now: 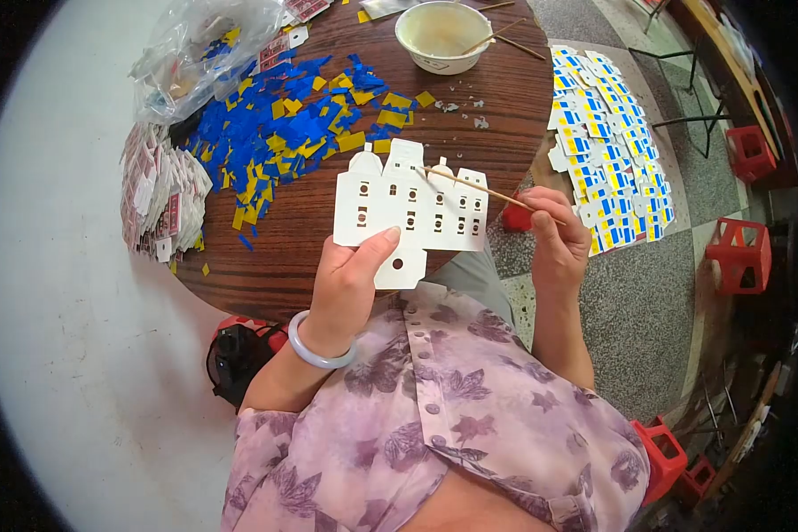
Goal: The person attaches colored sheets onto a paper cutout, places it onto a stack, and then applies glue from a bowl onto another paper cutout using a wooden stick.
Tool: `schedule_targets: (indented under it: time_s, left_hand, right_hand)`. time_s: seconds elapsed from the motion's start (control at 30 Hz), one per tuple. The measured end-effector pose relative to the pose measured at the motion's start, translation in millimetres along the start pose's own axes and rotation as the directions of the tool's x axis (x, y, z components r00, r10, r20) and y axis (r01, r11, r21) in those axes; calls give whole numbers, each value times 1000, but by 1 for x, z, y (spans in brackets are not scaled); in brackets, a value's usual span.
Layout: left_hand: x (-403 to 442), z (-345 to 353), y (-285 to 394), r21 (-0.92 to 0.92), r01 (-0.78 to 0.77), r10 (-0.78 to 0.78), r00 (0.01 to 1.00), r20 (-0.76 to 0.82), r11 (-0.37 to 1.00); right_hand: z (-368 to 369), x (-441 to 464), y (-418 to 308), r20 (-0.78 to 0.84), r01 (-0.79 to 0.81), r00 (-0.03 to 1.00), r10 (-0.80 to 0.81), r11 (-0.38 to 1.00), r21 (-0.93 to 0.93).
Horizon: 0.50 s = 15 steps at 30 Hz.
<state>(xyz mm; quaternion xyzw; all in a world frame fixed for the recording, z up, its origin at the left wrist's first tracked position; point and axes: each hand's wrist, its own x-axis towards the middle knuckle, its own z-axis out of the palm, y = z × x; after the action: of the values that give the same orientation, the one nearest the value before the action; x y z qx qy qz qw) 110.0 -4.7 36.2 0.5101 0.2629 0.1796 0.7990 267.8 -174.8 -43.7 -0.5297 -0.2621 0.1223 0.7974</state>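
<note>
A white die-cut card cutout, shaped like a house with small window holes and tabs, is held up above the table's near edge. My left hand is closed on its lower left part, thumb on the face turned to me. In my right hand is a thin wooden stick, pinched between thumb and fingers. The stick's far tip meets the upper part of the card, near the small openings; whether it presses on it I cannot tell. Blue and yellow paper pieces lie heaped beyond my left hand.
On the round wooden table stand a white bowl with sticks and a stack of printed cards at left. A clear plastic bag lies behind. Cards with blue and yellow patches are spread at right. Red stools stand further right.
</note>
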Motion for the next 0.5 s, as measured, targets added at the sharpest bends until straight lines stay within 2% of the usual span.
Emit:
schedule_targets:
  time_s: [0.3, 0.4, 0.5]
  left_hand:
    - [2, 0, 0, -43, 24, -26, 999, -25, 999]
    - [4, -2, -2, -51, 25, -27, 999, -41, 998]
    - [5, -3, -1, -54, 28, -30, 999, -40, 998]
  right_hand:
    - [7, -3, -6, 43, 68, 997, -62, 986, -151]
    - [10, -1, -14, 213, 331, 942, -259, 818, -470]
    - [18, -6, -25, 332, 470, 883, -333, 596, -652]
